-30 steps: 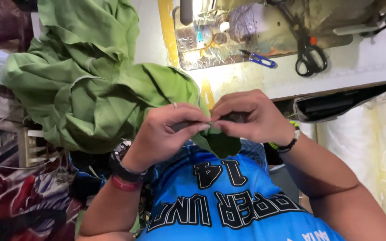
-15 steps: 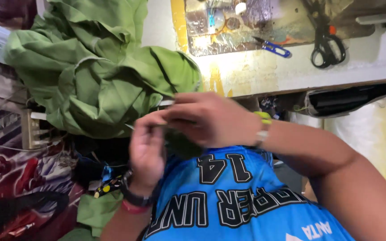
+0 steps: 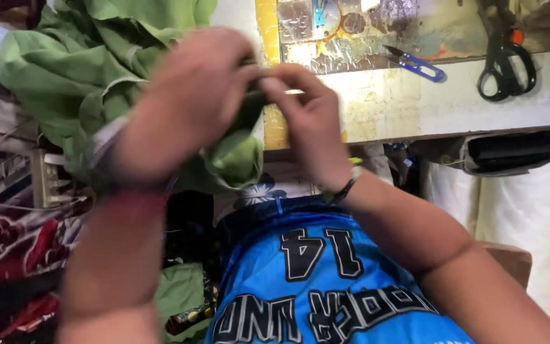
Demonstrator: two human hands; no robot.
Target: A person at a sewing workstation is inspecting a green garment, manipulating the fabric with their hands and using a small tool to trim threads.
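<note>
Since half a second ago, both hands have risen toward the top of the head view and now meet in front of the yellow-edged surface (image 3: 415, 105), where before they worked lower, just above the blue jersey (image 3: 326, 280). The left hand (image 3: 179, 108) is blurred and looms large at about 10 o'clock from the picture's centre; the right hand (image 3: 307, 127) sits beside it at about 12 o'clock. Their fingertips pinch together on one small fold of the green cloth (image 3: 65, 76), touching at the top of the frame. From that pinch the cloth hangs down toward 6 o'clock as a short lobe and spreads away toward 9 o'clock into a big bunched heap, so its bulk lies on the left hand's side. Both sets of fingers are closed on the fold, thumbs against forefingers, with neither clearly nearer to it. Forearms angle up from the lower corners, wrists bent inward. Blue thread snips (image 3: 415, 64) and black scissors (image 3: 507, 60) lie on the surface at 1 to 2 o'clock, well apart from the hands.
</note>
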